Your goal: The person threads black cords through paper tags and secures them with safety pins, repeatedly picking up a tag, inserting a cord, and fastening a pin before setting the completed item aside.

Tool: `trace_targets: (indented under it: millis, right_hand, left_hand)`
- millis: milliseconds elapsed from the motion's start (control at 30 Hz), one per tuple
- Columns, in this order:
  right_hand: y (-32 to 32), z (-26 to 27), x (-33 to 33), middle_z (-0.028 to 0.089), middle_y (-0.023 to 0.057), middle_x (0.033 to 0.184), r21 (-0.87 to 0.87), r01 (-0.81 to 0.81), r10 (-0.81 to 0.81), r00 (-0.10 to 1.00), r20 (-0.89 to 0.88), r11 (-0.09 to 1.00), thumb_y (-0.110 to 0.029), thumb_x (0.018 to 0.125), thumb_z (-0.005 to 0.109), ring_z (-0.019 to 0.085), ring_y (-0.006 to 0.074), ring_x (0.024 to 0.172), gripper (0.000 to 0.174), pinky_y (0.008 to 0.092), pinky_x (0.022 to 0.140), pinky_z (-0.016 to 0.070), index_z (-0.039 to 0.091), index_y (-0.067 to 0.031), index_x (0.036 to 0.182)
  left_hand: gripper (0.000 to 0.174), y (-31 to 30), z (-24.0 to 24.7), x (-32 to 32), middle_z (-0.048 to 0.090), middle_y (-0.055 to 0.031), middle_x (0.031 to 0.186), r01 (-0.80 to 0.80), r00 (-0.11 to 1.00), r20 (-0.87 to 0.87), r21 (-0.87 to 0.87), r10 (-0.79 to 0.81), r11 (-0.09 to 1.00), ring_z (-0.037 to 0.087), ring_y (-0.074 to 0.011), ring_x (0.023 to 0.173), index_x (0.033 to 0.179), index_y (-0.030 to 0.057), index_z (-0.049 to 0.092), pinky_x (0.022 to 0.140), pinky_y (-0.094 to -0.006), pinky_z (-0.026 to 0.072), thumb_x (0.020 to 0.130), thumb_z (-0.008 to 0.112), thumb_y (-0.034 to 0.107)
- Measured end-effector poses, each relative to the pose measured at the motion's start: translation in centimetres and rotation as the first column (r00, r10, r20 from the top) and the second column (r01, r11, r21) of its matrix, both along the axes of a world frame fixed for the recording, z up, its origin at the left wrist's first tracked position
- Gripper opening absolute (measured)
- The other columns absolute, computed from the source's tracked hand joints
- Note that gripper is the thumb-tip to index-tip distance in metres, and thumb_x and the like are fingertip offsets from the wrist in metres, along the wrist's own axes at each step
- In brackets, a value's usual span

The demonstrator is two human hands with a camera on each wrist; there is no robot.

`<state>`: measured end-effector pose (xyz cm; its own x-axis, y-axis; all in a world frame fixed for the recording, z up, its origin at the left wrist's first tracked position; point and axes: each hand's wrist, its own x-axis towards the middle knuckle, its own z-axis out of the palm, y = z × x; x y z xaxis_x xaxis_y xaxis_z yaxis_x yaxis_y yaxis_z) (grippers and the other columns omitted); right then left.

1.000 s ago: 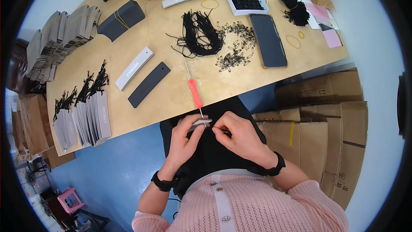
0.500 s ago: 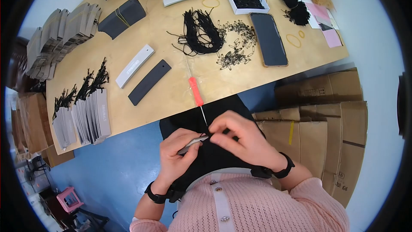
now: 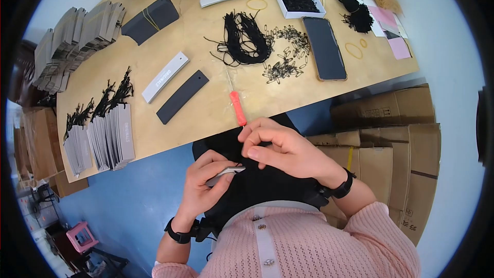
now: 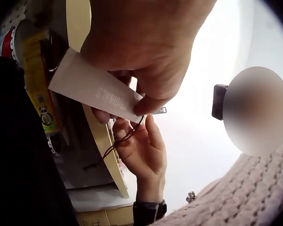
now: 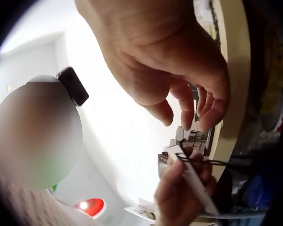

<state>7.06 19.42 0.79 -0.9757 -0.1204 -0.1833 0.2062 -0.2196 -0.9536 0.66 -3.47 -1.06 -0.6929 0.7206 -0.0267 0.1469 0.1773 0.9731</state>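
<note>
Left hand [image 3: 203, 188] pinches grey tag [image 3: 226, 171]. Left wrist shows me black cord [image 4: 124, 137] at it; overhead doesn't. Right hand [image 3: 283, 152] curled, hold unclear.

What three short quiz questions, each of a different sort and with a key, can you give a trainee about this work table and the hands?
1. True or false: the left hand pinches a pale tag.
2. What lies between the black cords and the phone? A: rubber bands. B: safety pins. C: a white box.
3. What colour is the handle of the tool that lies near the table edge?

Key: 1 true; 2 B; 3 red.
</note>
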Motion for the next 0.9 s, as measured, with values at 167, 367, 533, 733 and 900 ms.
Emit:
trace_targets:
  millis: [167,367,533,733,900]
  right_hand:
    - [0.1,0.1,-0.4,0.054,0.0078,0.114,0.32,-0.12,0.162,0.981,-0.108,0.94,-0.011,0.097,0.062,0.057,0.0114,0.092,0.014,0.025,0.071,0.0503,0.065,0.0019,0.096]
    - [0.4,-0.1,-0.2,0.054,0.0046,0.104,-0.268,-0.101,0.121,0.991,0.056,0.958,-0.019,0.1,0.058,0.054,0.0103,0.078,0.022,0.025,0.067,0.0473,0.063,0.0011,0.092]
    - [1.4,1.0,0.0,0.053,0.0062,0.094,0.103,-0.326,0.336,0.937,-0.096,0.94,-0.026,0.103,0.054,0.055,0.0164,0.081,0.033,0.0304,0.07,0.0467,0.065,0.0002,0.086]
    - [-0.2,0.2,0.3,0.054,0.0062,0.091,0.681,-0.157,0.313,0.943,-0.11,0.715,-0.023,0.092,0.07,0.06,0.0198,0.074,0.021,0.0319,0.066,0.0481,0.07,-0.003,0.086]
    - [-1.8,-0.2,0.0,0.054,0.0061,0.092,0.658,-0.026,0.155,0.978,-0.138,0.752,-0.026,0.083,0.08,0.059,0.0187,0.073,0.021,0.0309,0.062,0.0479,0.073,-0.0061,0.088]
  left_hand:
    - [0.019,0.0,0.4,-0.3,0.062,-0.0052,0.087,0.036,0.999,-0.038,0.02,-0.035,0.999,0.058,-0.0161,0.076,0.102,0.0037,0.074,0.062,-0.0267,0.0439,0.084,0.07,0.0]
    - [0.016,-0.2,0.2,-1.1,0.061,-0.0055,0.088,0.076,0.997,-0.032,0.054,-0.075,0.996,0.058,-0.0159,0.078,0.103,0.0003,0.073,0.067,-0.0268,0.044,0.087,0.068,0.003]
    - [0.018,-1.2,0.1,-1.2,0.061,-0.0068,0.093,-0.058,0.919,0.394,0.198,-0.025,0.979,0.057,-0.0137,0.082,0.104,-0.0038,0.072,0.07,-0.0266,0.0441,0.092,0.066,0.008]
    - [0.018,-0.3,1.0,-1.1,0.06,-0.0051,0.093,-0.039,0.949,0.315,0.123,-0.002,0.992,0.057,-0.013,0.084,0.108,-0.0021,0.072,0.07,-0.0256,0.0443,0.092,0.066,0.005]
    - [0.018,0.4,1.8,-0.3,0.06,-0.0055,0.095,-0.127,0.99,0.052,-0.046,0.13,0.991,0.057,-0.0132,0.086,0.108,-0.0019,0.073,0.072,-0.0252,0.0448,0.091,0.067,0.003]
